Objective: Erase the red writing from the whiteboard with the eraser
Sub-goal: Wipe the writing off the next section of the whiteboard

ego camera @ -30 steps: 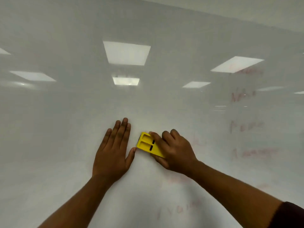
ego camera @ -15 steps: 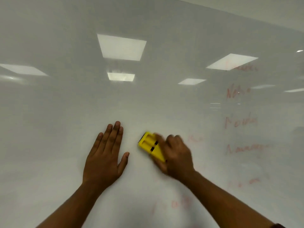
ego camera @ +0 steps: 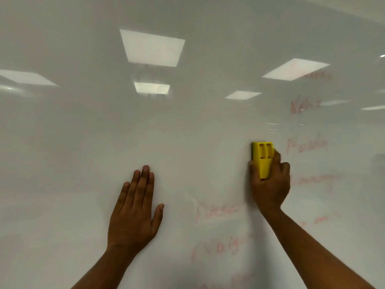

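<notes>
A glossy whiteboard fills the view. My right hand grips a yellow eraser and presses it upright against the board at centre right. Faint red writing runs in a column of words just right of the eraser, and more red words sit below and left of my right hand. Part of that lower writing is hidden by my right wrist. My left hand lies flat on the board, fingers together, holding nothing, well left of the eraser.
Ceiling light panels are reflected in the board's upper half. The board's top edge shows at the upper right corner. The left half of the board bears only faint pink smears.
My right hand has swept the eraser to the right and upward, turning it from slanted to upright. It now sits far from my left hand, which stays flat on the board.
</notes>
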